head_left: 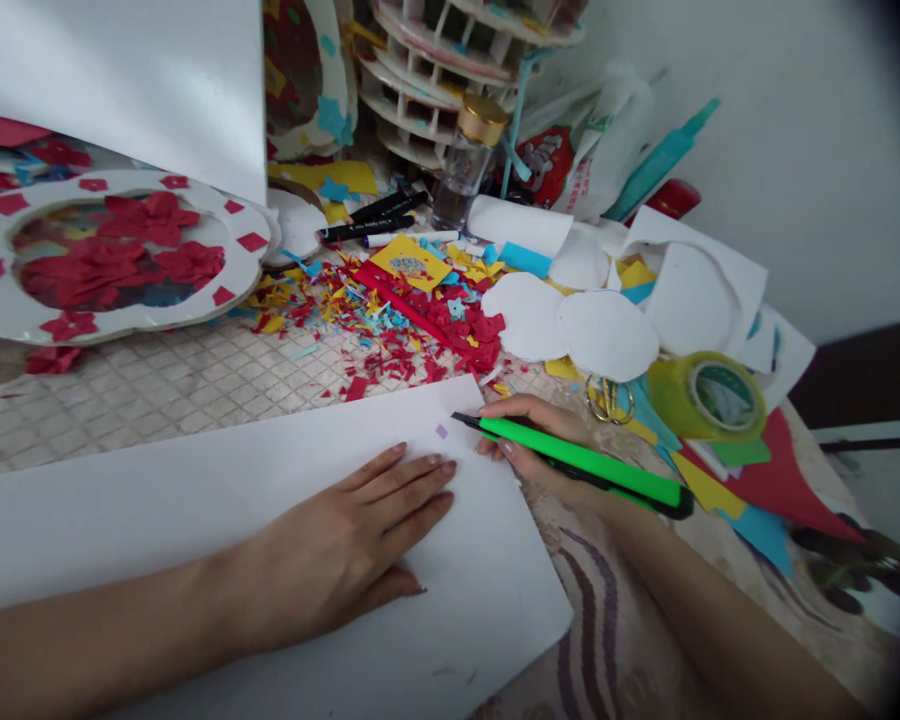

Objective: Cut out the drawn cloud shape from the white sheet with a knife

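A large white board (157, 500) lies across the front of the table. My left hand (345, 540) rests flat on it, fingers stretched toward the board's upper right part. In my right hand (529, 440) is a green utility knife (592, 460), gripped between thumb and fingers. Its dark blade tip points left, over the board near the right-hand edge. Just left of and below the tip sits a small purple mark (442, 431) on the white surface. Whether the blade touches the board I cannot tell.
Red, yellow and blue paper scraps (390, 310) cover the table behind the board. A red-flowered white frame (247, 265) lies at left. A gold-capped bottle (465, 160), white paper discs (607, 335), a tape roll (709, 395) and scissors handles (610, 400) stand or lie toward the right.
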{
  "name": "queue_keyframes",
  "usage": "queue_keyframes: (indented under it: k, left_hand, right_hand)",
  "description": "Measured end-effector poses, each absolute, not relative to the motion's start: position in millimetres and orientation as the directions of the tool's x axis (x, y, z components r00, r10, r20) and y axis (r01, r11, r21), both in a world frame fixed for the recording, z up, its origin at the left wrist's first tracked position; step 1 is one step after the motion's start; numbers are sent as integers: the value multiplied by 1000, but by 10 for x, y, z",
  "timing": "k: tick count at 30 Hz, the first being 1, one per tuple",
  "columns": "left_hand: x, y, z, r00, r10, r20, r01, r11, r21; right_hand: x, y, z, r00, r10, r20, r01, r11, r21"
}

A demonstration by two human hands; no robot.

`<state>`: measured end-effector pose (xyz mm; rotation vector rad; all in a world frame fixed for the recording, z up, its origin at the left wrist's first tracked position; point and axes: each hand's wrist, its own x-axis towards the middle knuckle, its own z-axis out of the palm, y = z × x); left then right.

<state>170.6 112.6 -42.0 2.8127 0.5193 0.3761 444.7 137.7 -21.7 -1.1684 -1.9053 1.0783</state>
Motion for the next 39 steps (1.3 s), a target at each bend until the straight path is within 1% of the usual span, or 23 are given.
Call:
queue_keyframes:
  k: [2,5,8,10,12,13,20,24,30,33,39]
  left_hand:
    - [1705,1125,-426,902,378,208,309,-903,298]
    - [1705,1122,-431,899,380,220,304,-900,311]
    - [1704,1121,-429,892,386,235,307,-900,310]
    - [1700,1121,-427,891,385,240,310,-903,297]
    - [1694,1119,-425,891,379,252,308,-910,279]
    - [1691,1117,-424,891,376,257,307,-913,269]
    - [1688,1116,-405,889,363,278,314,-927,204]
    - [1690,1121,-401,878,364,310,316,-928,195]
    - [1685,1119,-410,871,379,312,316,-919,236]
    - [1693,1121,-407,869,388,308,317,-914,254]
    - [1690,1123,-396,871,373,320,317,-924,214]
  right_hand:
    - [4424,1368,-158,-403,907,118,395,289,-872]
    - [4433,1331,-160,-376,922,87,365,234,-901]
    - [4504,1290,-270,-239,964,119,218,173,-960]
    - [4560,1270,-347,-116,979,167,127,181,-975]
    - [4591,1249,-380,-28,980,196,105,198,-974]
    - [4592,1236,-377,-14,980,199,114,199,-973]
    - [4487,1140,-247,-115,986,121,192,141,-971]
    - [4489,1128,-261,-106,990,88,185,107,-977]
    - [4473,1150,-234,-75,985,154,211,167,-963]
    - [4476,1158,-213,-66,984,163,236,174,-956]
    - [4552,1172,-254,-86,987,138,238,154,-959]
